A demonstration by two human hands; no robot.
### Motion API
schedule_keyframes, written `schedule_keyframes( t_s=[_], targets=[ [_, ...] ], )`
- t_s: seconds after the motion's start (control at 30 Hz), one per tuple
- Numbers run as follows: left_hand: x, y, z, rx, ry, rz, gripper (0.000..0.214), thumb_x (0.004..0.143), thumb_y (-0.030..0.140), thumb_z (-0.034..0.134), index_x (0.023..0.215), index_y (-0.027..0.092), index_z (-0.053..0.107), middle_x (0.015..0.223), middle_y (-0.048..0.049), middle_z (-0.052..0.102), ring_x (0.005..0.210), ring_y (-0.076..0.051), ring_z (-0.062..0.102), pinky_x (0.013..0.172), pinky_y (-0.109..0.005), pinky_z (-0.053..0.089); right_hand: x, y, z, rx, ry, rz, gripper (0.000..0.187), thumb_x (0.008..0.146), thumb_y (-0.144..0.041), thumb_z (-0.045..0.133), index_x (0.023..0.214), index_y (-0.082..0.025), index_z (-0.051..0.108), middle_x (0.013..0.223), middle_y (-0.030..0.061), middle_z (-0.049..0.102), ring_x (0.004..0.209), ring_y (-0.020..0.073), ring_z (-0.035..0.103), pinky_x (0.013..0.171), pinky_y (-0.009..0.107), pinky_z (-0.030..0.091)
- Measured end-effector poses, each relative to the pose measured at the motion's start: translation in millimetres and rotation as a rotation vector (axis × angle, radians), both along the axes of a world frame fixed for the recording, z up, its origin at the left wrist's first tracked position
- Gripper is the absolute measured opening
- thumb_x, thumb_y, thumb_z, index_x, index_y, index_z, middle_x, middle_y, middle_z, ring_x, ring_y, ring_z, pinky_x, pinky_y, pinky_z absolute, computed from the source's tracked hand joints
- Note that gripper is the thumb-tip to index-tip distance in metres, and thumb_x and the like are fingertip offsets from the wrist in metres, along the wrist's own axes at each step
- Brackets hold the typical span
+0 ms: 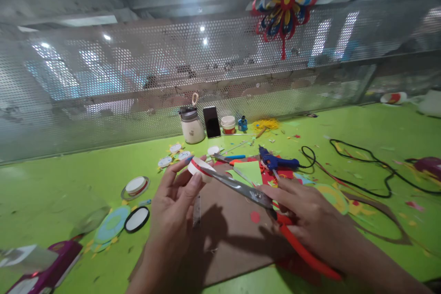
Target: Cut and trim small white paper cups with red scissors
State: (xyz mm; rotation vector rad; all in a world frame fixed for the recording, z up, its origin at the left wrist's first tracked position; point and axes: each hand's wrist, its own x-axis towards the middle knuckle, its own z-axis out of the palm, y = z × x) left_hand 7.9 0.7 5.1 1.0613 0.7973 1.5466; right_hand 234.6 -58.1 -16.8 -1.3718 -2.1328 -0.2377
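Between the thumb and fingers of my left hand (pixel 177 197) is a small white round lid (pixel 200 170) with a red strip along its side. My right hand (pixel 303 206) grips scissors (pixel 241 188) with red handles, held around the blades' pivot. The blade tips reach the red strip at the lid's edge; whether the strip is being cut I cannot tell. Below both hands lies a brown board (pixel 234 248), shadowed by them. A similar white lid with a red band (pixel 135 185) rests on the table to the left.
A blue glue gun (pixel 277 161) with a black cord lies right of centre. At the back stand a white jug (pixel 193 128), a phone (pixel 212 122) and a white tub (pixel 228 125). A purple tape dispenser (pixel 51 266) is front left. Paper scraps are scattered on the green table (pixel 113 161).
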Motion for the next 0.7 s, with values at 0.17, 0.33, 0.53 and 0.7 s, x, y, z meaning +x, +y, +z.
schedule_keyframes(
  t_s=[0.17,0.33,0.53,0.7],
  targets=[
    [3.0,-1.1,1.9,0.001,0.039,0.030,0.039,0.074,0.027,0.081,0.109,0.022,0.064,0.108,-0.0074,0.076,0.103,-0.024,0.071,0.100,-0.041,0.050,-1.4,0.2,-1.2,-0.024,-0.005,-0.012,0.041,0.072,-0.012,0.063,0.112,-0.023,0.069,0.084,0.0064,0.068,0.068,0.0225,0.064,0.060,0.034,0.054],
    [6.0,-3.1,4.9,-0.003,0.045,0.015,0.045,0.075,0.024,0.080,0.115,0.019,0.059,0.121,-0.0129,0.071,0.113,-0.027,0.066,0.097,-0.040,0.053,-1.8,-0.6,3.0,-0.028,-0.023,-0.007,0.036,0.075,-0.012,0.060,0.108,-0.021,0.070,0.085,0.0082,0.068,0.066,0.0232,0.064,0.059,0.035,0.054],
    [4.3,-2.6,5.1,-0.023,0.073,-0.004,0.043,0.075,0.023,0.080,0.112,0.017,0.058,0.124,-0.0144,0.070,0.105,-0.027,0.069,0.085,-0.038,0.060,0.9,-0.2,4.9,0.054,-0.019,0.020,0.045,0.072,-0.009,0.048,0.111,-0.017,0.070,0.083,0.0112,0.068,0.068,0.0256,0.066,0.057,0.037,0.056],
    [6.3,-2.8,5.4,-0.005,0.074,-0.010,0.037,0.074,0.023,0.080,0.105,0.017,0.061,0.117,-0.0128,0.073,0.102,-0.025,0.071,0.085,-0.036,0.059,-0.1,1.0,8.1,0.087,-0.029,0.029,0.049,0.068,-0.008,0.045,0.108,-0.015,0.071,0.077,0.0112,0.067,0.064,0.0253,0.065,0.054,0.036,0.055]
  ],
)
